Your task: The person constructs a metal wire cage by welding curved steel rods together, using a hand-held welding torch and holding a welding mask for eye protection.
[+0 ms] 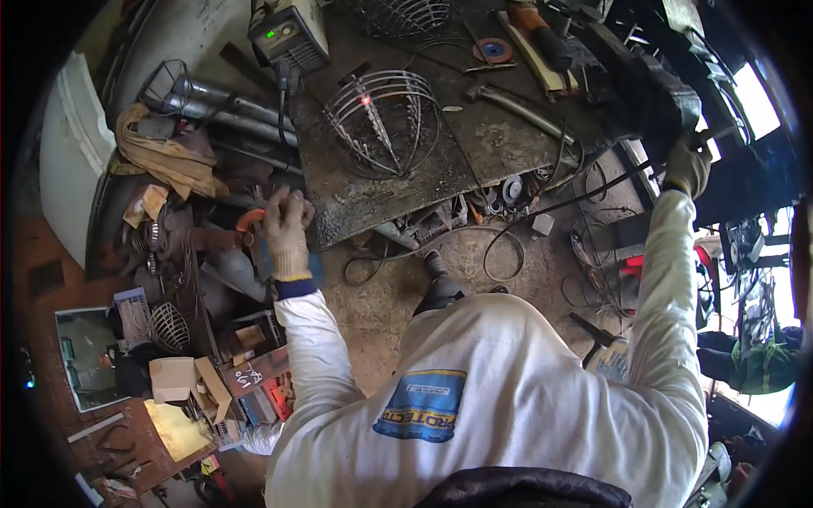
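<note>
On the dark metal worktable (474,161) stands a cage of bent metal rods (383,118), with a small red glowing spot near its upper hoops. My left hand (288,229), in a light work glove, hovers by the table's near left corner. Its fingers are loosely bent and a little apart, and I see nothing in them. Far out to the right, my gloved right hand (689,165) is closed around a dark handle-like tool (718,133). Its exact kind is hard to make out. A black cable (593,193) runs leftward from near that hand.
A hammer (527,112), an orange-and-black power tool (542,35) and an abrasive disc (493,51) lie on the table. At the back left sits a welding machine (290,35). Metal pipes (241,106) and a tan cloth (165,152) crowd the left. Looped cables (506,258) cross the floor.
</note>
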{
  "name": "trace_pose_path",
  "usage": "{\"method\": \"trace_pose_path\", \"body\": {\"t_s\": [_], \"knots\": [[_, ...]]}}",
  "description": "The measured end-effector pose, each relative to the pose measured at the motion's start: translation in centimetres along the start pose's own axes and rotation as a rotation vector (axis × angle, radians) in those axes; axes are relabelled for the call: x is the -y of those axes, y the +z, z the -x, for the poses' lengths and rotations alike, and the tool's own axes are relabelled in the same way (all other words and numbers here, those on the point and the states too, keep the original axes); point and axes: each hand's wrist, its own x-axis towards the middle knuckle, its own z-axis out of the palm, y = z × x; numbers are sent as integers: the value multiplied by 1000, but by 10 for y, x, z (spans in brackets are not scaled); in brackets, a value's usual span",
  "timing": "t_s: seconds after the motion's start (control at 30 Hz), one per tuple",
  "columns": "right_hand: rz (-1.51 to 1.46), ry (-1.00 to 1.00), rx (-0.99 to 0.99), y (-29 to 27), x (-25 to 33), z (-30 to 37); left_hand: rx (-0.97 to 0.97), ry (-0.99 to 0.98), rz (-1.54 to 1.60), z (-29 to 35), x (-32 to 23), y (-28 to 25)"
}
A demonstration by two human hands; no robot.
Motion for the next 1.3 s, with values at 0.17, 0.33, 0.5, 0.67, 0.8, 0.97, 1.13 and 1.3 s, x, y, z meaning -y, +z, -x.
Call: {"method": "trace_pose_path", "body": {"t_s": [0.17,0.33,0.5,0.67,0.8,0.97,1.13,1.3], "knots": [[103,-47,-6,24,-36,1,-56,-56,0,-2,37,-7],[77,-38,-7,23,-31,10,111,198,-281,-51,30,10],[-452,99,-277,27,13,103,188,473,-578,-87,39,21],[-588,-621,415,62,87,237,69,525,-1010,-92,50,33],[-387,-689,798,96,148,265,47,609,-967,-95,56,44],[-13,-851,928,135,168,281,14,579,-1113,-94,51,55],[-24,-792,938,149,170,291,-35,653,-1170,-100,55,61],[-53,-778,919,155,177,288,-46,630,-1237,-102,55,66]]}}
